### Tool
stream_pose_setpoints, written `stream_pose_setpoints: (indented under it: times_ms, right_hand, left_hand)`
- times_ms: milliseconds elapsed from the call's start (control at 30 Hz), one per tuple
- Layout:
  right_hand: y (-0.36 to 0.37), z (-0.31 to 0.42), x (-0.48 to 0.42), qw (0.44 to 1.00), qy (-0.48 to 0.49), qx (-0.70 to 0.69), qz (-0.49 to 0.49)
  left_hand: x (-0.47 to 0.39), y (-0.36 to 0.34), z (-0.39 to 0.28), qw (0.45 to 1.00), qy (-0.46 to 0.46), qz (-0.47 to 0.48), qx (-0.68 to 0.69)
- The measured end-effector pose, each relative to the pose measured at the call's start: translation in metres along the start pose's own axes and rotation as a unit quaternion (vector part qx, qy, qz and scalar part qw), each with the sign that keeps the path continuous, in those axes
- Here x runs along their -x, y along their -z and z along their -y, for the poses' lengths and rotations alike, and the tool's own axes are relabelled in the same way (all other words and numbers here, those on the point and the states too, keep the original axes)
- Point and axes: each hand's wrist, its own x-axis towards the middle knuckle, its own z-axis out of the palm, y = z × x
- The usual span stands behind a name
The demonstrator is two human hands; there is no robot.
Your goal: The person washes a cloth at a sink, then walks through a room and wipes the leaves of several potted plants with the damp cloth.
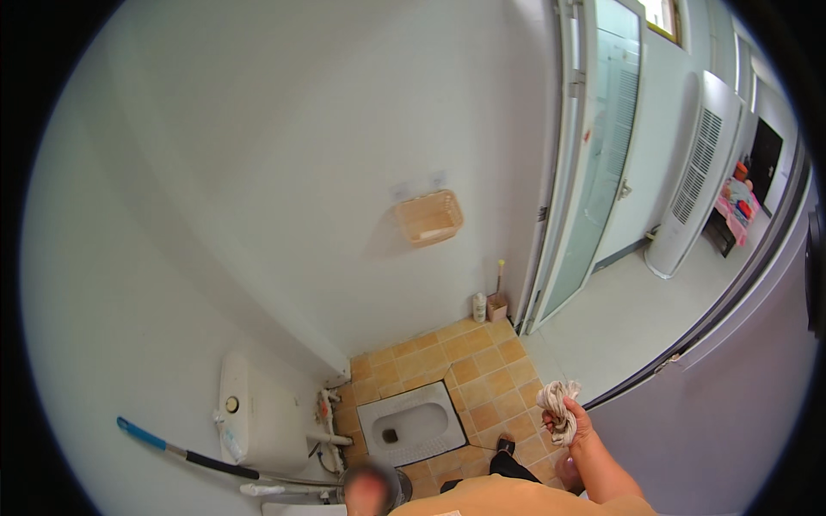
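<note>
Raised at the lower right, my right hand [576, 422] is closed around a bunched, whitish striped cloth [559, 413]. My left hand [366, 491] appears at the bottom edge, blurred; whether it holds anything cannot be told. Behind it shows the rim of a dark round bin or bucket [404, 487], partly hidden. A long pole with a blue grip [145, 434] and a white-ended handle [258, 490] slant toward that container. In front of me, a white squat toilet [413, 422] is set into the tiled floor.
A white cistern [264, 413] with pipes [332, 438] stands left. An orange basket [430, 219] hangs on the wall. A white bottle [479, 307] and a brush holder [497, 307] stand in the corner beside an open glass door [597, 161]. Beyond is a tall air conditioner [700, 174].
</note>
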Motion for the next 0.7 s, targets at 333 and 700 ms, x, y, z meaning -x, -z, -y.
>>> stream_pose_setpoints:
  times_ms: [333,700]
  right_hand:
    - [0.054,0.101,-0.018,0.969,0.086,0.141,-0.185]
    - [0.128,0.158,-0.032,0.869,0.262,0.141,-0.396]
  left_hand:
    - [-0.085,-0.186,0.032,0.963,0.063,-0.036,-0.26]
    - [-0.298,-0.077,0.01,0.667,0.134,0.305,-0.667]
